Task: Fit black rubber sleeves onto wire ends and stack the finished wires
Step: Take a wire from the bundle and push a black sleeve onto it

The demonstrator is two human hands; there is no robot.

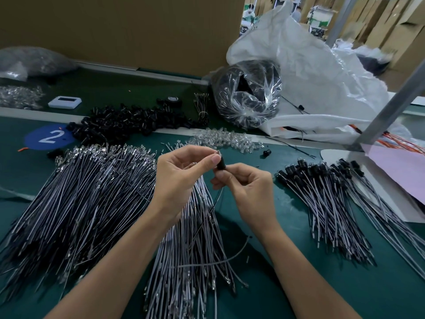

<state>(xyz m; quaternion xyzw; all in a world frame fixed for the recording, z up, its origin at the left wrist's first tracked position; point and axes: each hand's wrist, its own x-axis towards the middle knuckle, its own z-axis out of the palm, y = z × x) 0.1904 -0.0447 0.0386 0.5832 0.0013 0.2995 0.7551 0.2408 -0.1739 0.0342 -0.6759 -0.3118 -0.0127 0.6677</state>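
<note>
My left hand and my right hand meet above the green table. A black rubber sleeve sits between their fingertips. My right hand pinches its lower end, and a thin wire hangs down from it. My left thumb and fingers pinch the small clear tip at the sleeve's top. A large fan of bare wires lies at the left, and a smaller bundle lies under my hands. Finished wires with black sleeves are stacked at the right.
A heap of loose black sleeves lies at the back left beside a blue disc marked 2. Clear small parts are scattered behind my hands. Plastic bags, a metal post and pink paper crowd the right.
</note>
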